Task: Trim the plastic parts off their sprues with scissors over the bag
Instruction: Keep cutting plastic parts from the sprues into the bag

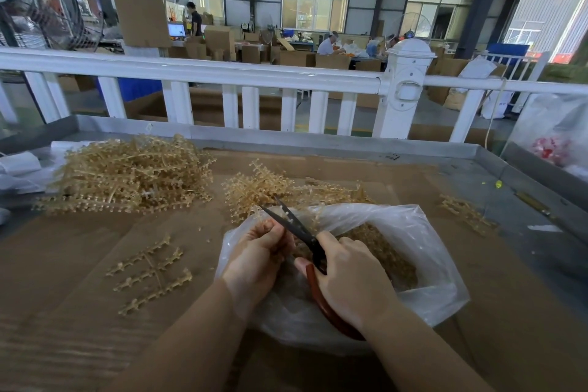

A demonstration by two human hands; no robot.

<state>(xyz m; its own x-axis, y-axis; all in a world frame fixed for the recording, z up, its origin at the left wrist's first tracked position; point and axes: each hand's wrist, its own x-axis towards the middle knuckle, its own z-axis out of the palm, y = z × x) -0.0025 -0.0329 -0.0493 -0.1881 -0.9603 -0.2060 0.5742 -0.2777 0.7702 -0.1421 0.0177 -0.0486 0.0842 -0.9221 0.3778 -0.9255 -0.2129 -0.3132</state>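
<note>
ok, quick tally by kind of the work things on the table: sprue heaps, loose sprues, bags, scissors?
Sprue heaps: 2, the big heap and the small heap
Loose sprues lying apart: 2, the left sprue and the right sprue
Clear bag: 1
Scissors: 1
Total: 6

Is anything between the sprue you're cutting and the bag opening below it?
Nothing visible. The left hand holds the sprue at the open scissors, gripped by the right hand, right over the bag's open mouth, where trimmed parts already lie.
</note>
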